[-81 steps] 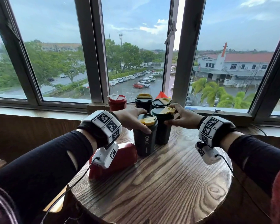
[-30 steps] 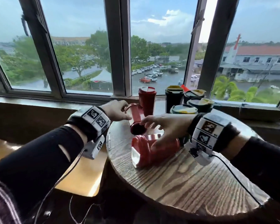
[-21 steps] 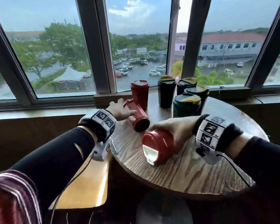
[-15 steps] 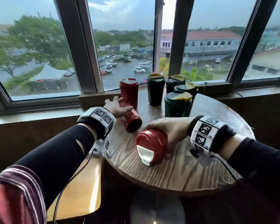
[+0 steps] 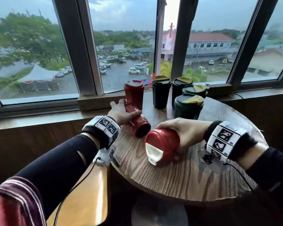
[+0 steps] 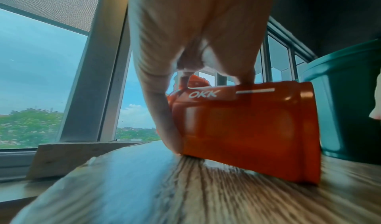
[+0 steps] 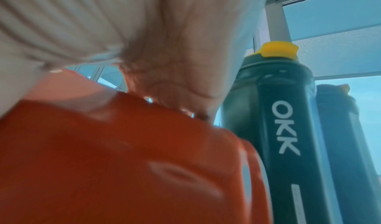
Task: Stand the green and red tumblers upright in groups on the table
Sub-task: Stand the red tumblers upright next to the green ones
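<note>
Hands have left the green group since the earliest frame, where each rested on a green tumbler's lid; each now grips a red tumbler lying on its side. Since half a second ago little has changed in either grip.

The left hand [image 5: 121, 111] wraps its fingers over the far red tumbler [image 5: 137, 123], thumb down its near side, as the left wrist view shows; this tumbler's base points toward the person and its lid end lies beyond the hand. The right hand [image 5: 184, 133] curls over the near red tumbler [image 5: 162, 148], whose white lid flap faces the person. The two lying tumblers are near each other between the hands but apart.

Just beyond the left hand's fingertips an upright red tumbler [image 5: 134, 93] stands with its lid on. Beyond the right hand four green tumblers [image 5: 188, 107] stand upright in a tight cluster, each closed with a yellow-flapped lid, so their contents cannot be seen. All rest on the round wooden table [image 5: 178, 181].
</note>
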